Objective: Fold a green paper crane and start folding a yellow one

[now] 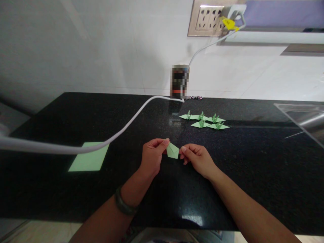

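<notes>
A small folded piece of green paper (172, 151) is held just above the black counter (76, 192), near its middle. My left hand (152, 157) pinches its left tip between thumb and fingers. My right hand (196, 158) pinches its right corner, fingers curled. A dark bracelet sits on my left wrist. Several finished green paper cranes (204, 121) stand in a cluster farther back on the counter, to the right of my hands.
A flat stack of green paper sheets (89, 157) lies at the left. A white cable (126, 126) crosses above it to a blurred device (180, 82) leaning on the wall, under a socket panel (209, 20). A metal sink edge (301, 118) is at the right.
</notes>
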The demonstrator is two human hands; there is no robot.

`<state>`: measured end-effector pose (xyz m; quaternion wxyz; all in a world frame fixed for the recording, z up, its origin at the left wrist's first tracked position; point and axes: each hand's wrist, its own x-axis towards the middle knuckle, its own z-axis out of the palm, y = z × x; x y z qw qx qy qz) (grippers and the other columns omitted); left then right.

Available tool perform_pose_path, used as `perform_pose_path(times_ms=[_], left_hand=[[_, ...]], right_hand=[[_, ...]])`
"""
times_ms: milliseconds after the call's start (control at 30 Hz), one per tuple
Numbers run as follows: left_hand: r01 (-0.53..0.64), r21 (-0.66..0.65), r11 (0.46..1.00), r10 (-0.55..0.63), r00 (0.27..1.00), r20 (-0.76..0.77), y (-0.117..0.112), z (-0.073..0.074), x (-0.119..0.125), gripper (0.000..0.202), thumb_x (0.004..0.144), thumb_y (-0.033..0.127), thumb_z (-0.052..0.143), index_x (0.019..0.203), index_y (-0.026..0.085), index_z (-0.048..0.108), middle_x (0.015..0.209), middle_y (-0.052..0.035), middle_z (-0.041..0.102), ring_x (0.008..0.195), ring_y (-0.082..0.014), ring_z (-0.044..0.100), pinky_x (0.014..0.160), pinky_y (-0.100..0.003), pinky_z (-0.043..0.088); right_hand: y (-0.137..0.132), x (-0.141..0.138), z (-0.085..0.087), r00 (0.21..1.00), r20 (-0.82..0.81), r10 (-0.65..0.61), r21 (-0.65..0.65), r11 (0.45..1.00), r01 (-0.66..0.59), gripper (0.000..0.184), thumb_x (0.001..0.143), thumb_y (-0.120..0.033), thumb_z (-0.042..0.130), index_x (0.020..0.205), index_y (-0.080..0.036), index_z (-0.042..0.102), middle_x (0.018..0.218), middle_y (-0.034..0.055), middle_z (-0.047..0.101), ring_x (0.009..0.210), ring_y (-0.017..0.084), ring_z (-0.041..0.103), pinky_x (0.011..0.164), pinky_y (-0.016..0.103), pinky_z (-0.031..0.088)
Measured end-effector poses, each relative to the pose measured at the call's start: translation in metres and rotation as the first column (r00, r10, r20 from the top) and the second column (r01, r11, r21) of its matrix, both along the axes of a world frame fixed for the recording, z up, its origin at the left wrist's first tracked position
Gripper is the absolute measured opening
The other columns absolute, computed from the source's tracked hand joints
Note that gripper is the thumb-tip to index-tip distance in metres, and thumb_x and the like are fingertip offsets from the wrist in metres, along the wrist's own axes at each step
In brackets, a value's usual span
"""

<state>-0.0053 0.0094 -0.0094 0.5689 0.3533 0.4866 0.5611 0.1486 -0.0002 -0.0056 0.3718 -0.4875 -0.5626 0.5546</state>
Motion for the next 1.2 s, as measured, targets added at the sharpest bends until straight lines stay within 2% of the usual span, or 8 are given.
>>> perform_pose_path(times_ms=[200, 300, 400, 500, 633, 900, 1067, 1200], left_hand=[[0.102, -0.024, 0.994, -0.103, 0.995, -0.018, -0.0049, 0.0019, 0.0049, 0.019, 0.065, 0.032, 0.064, 0.067, 0.013, 0.063, 0.058, 0.0003, 0.059, 0.052, -0.0083, 0.051, 0.053, -0.022, 0.041], [0.179, -0.053, 0.983, -0.179, 0.984, -0.003, -0.0053, 0.0047, 0.0061, 0.02, 0.064, 0.031, 0.064, 0.074, 0.014, 0.064, 0.064, -0.0008, 0.061, 0.056, -0.0088, 0.053, 0.054, -0.021, 0.041], [0.232, -0.066, 0.97, -0.235, 0.972, -0.03, -0.0051, 0.0063, 0.006, 0.02, 0.063, 0.03, 0.065, 0.073, 0.012, 0.064, 0.062, -0.0014, 0.061, 0.054, -0.0082, 0.052, 0.051, -0.019, 0.039], [0.202, -0.062, 0.977, -0.205, 0.978, -0.041, -0.0051, 0.0055, 0.0054, 0.018, 0.063, 0.029, 0.065, 0.066, 0.012, 0.062, 0.057, -0.0002, 0.059, 0.051, -0.007, 0.05, 0.049, -0.019, 0.038], [0.177, -0.103, 0.979, -0.174, 0.984, 0.035, -0.0048, 0.0045, 0.0051, 0.018, 0.063, 0.03, 0.065, 0.066, 0.013, 0.061, 0.06, 0.0005, 0.058, 0.053, -0.0069, 0.05, 0.051, -0.019, 0.04], [0.184, -0.146, 0.972, -0.175, 0.982, 0.074, -0.003, 0.0075, 0.005, 0.029, 0.067, 0.037, 0.06, 0.082, 0.013, 0.063, 0.066, -0.0023, 0.061, 0.054, -0.0086, 0.053, 0.048, -0.019, 0.041], [0.173, -0.173, 0.969, -0.16, 0.983, 0.091, -0.003, 0.0077, 0.0041, 0.023, 0.063, 0.031, 0.065, 0.075, 0.013, 0.057, 0.064, -0.0005, 0.061, 0.055, -0.0085, 0.057, 0.052, -0.02, 0.044], [0.326, -0.208, 0.922, -0.325, 0.945, 0.043, -0.0055, 0.0078, 0.005, 0.022, 0.06, 0.026, 0.068, 0.069, 0.013, 0.053, 0.061, -0.0015, 0.062, 0.054, -0.0105, 0.059, 0.049, -0.018, 0.043]], right_hand=[[-0.0026, -0.0043, 0.0009, 0.999, -0.027, 0.019, -0.011, 1.0, -0.019, 0.023, 0.073, -0.037, 0.057, 0.069, -0.014, 0.056, 0.05, -0.0041, 0.048, 0.043, 0.006, 0.042, 0.043, 0.019, 0.032], [-0.0029, -0.0037, 0.0001, 0.999, -0.017, -0.034, 0.007, 0.999, 0.034, 0.024, 0.074, -0.038, 0.055, 0.068, -0.014, 0.056, 0.048, -0.0042, 0.049, 0.043, 0.006, 0.041, 0.043, 0.019, 0.031], [-0.0022, -0.0026, -0.0004, 0.998, -0.025, -0.056, 0.014, 0.998, 0.056, 0.025, 0.075, -0.038, 0.054, 0.068, -0.014, 0.056, 0.05, -0.0034, 0.05, 0.044, 0.007, 0.043, 0.044, 0.02, 0.032], [-0.0022, -0.0034, -0.0013, 0.999, -0.045, -0.018, 0.006, 1.0, 0.018, 0.023, 0.074, -0.037, 0.054, 0.071, -0.015, 0.057, 0.053, -0.0031, 0.051, 0.045, 0.007, 0.044, 0.045, 0.02, 0.033], [-0.003, -0.0062, -0.0029, 0.998, -0.064, 0.008, 0.0, 1.0, -0.009, 0.019, 0.069, -0.029, 0.061, 0.08, -0.015, 0.056, 0.055, -0.0047, 0.049, 0.046, 0.006, 0.043, 0.044, 0.019, 0.032], [-0.0025, -0.0054, 0.0006, 0.999, -0.031, -0.017, -0.003, 1.0, 0.017, 0.016, 0.072, -0.03, 0.055, 0.075, -0.015, 0.056, 0.059, -0.0026, 0.051, 0.047, 0.007, 0.046, 0.046, 0.02, 0.037], [-0.0003, -0.0019, -0.0042, 0.992, -0.032, -0.12, 0.033, 0.992, 0.121, 0.02, 0.076, -0.034, 0.051, 0.075, -0.015, 0.055, 0.056, -0.0022, 0.051, 0.047, 0.008, 0.046, 0.047, 0.021, 0.038], [0.0022, 0.0006, -0.0074, 0.967, -0.091, -0.238, 0.034, 0.97, 0.242, 0.024, 0.076, -0.039, 0.052, 0.077, -0.015, 0.054, 0.061, 0.0001, 0.054, 0.047, 0.009, 0.047, 0.046, 0.022, 0.04]])
